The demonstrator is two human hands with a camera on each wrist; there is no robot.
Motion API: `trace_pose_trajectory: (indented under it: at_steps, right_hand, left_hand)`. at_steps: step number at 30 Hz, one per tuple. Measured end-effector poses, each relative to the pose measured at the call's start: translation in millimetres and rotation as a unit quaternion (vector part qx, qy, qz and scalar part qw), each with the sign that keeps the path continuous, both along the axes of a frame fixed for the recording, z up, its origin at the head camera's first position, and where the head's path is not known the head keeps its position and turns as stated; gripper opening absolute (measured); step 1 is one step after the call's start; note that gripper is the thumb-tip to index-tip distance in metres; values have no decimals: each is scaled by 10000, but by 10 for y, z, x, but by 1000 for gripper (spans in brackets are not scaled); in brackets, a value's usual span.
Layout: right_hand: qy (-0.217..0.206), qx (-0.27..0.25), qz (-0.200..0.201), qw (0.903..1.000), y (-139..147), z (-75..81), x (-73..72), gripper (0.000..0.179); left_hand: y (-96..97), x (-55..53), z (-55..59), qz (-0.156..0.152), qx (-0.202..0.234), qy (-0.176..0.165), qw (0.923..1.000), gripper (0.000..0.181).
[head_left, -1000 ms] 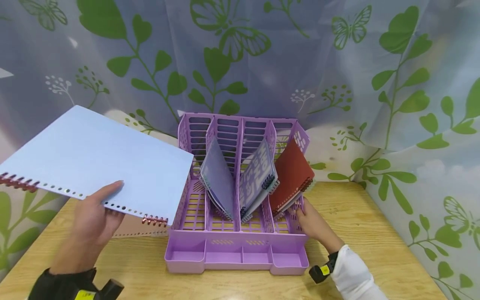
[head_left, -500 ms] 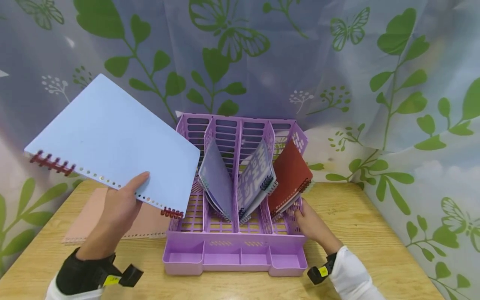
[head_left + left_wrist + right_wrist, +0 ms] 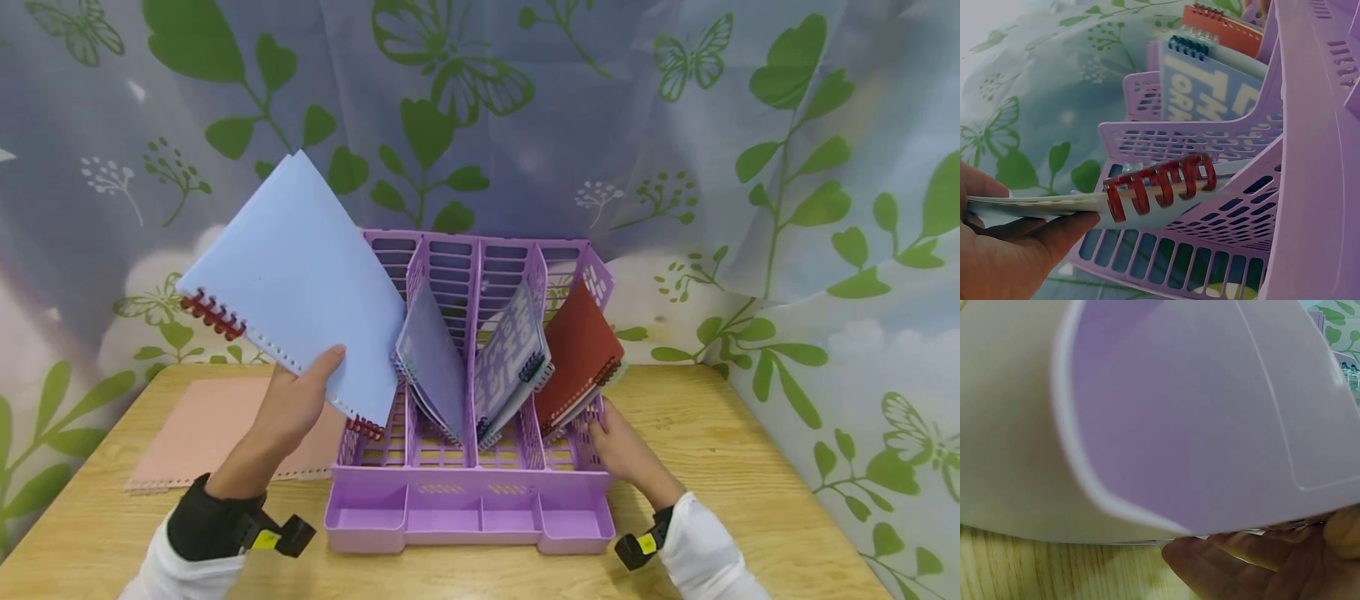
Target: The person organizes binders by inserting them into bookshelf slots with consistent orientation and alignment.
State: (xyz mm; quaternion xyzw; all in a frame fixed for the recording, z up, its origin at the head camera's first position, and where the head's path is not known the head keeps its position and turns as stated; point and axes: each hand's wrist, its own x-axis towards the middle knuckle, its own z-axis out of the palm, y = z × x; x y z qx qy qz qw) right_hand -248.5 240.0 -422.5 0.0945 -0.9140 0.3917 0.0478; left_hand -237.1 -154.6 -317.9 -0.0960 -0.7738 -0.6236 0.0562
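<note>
My left hand holds a light blue spiral notebook at its bound edge, thumb on the cover and fingers beneath. Its red rings show in the left wrist view, close over the purple file rack. The notebook is tilted, its lower right corner overlapping the leftmost compartment in the head view. At the rack's right side wall, my right hand grips the edge, thumb toward the front and some fingers hidden. A bluish-grey notebook, a lettered blue notebook and a red notebook lean in the other compartments.
A pink spiral notebook lies flat on the wooden table, left of the rack and partly behind my left arm. Low open trays run along the rack's front. A leaf-patterned curtain hangs close behind.
My left hand has moved right, bringing the blue notebook from beside the rack to its leftmost compartment and tilting it more steeply. More of the pink notebook shows. My right hand stays put.
</note>
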Motion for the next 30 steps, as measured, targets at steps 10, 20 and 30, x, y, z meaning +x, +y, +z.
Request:
trace_pose_trajectory:
  at_steps: [10, 20, 30]
  right_hand:
    - [23, -13, -24, 10000, -7, -28, 4, 41]
    - [54, 78, 0, 10000, 4, -3, 12, 41]
    - [111, -14, 35, 9999, -4, 3, 22, 39]
  left_hand:
    - [220, -166, -61, -534, -529, 301, 9967, 56]
    - [341, -500, -205, -978, -506, 498, 9927, 60]
    - [333, -690, -303, -1529, -38, 90, 9882, 53]
